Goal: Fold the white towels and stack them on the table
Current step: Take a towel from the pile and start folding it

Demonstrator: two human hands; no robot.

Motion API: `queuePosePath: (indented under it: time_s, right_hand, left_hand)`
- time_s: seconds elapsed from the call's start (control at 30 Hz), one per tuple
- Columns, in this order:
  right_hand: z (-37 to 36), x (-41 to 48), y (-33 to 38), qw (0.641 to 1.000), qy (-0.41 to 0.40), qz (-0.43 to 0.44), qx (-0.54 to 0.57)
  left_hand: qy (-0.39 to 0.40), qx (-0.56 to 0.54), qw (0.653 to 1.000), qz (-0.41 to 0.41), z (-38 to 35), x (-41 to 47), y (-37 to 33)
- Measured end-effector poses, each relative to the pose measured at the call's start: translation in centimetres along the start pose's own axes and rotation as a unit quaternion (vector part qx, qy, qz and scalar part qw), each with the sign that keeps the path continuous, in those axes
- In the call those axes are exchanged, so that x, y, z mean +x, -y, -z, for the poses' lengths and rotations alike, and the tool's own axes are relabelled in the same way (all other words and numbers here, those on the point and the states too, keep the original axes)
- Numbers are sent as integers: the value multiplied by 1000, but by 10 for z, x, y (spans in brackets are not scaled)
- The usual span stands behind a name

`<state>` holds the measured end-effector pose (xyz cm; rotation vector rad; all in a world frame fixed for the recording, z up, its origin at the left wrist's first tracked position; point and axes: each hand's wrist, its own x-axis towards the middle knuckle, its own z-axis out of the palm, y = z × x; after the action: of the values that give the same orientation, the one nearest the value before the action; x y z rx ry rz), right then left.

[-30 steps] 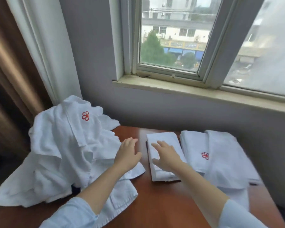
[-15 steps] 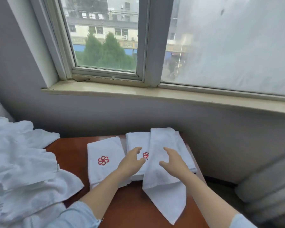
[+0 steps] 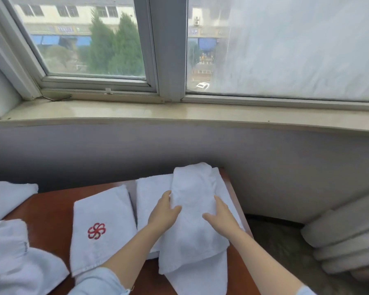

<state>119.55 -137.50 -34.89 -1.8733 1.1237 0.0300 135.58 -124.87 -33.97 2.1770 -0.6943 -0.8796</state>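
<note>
A long white towel (image 3: 193, 228) lies lengthwise over a folded white stack (image 3: 150, 193) at the back right of the wooden table (image 3: 49, 211), its near end hanging over the front edge. My left hand (image 3: 164, 212) holds its left edge, thumb on top. My right hand (image 3: 221, 217) holds its right edge the same way. Left of the stack lies a folded towel with a red flower logo (image 3: 102, 222).
Unfolded white towels (image 3: 11, 256) are heaped at the left of the table. A grey wall and a window sill (image 3: 179, 114) stand just behind. A bunched curtain (image 3: 347, 241) hangs at the right, past the table's edge.
The view swung right from the heap to the folded stacks. Both hands moved from the logo towel to the long towel and took hold of its sides; its far end now bulges up.
</note>
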Motion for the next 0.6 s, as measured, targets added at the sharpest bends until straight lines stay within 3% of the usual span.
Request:
queuePosePath:
  time_s: [0.3, 0.47, 0.6]
  right_hand:
    - [0, 36, 6, 983, -33, -75, 162]
    - [8, 18, 40, 972, -60, 20, 224]
    - [21, -18, 84, 954, -83, 112, 266]
  left_hand:
    - [-30, -5, 999, -18, -16, 17, -12]
    - [-71, -92, 991, -68, -3, 2, -33]
    - [-116, -183, 965, -149, 25, -23, -58]
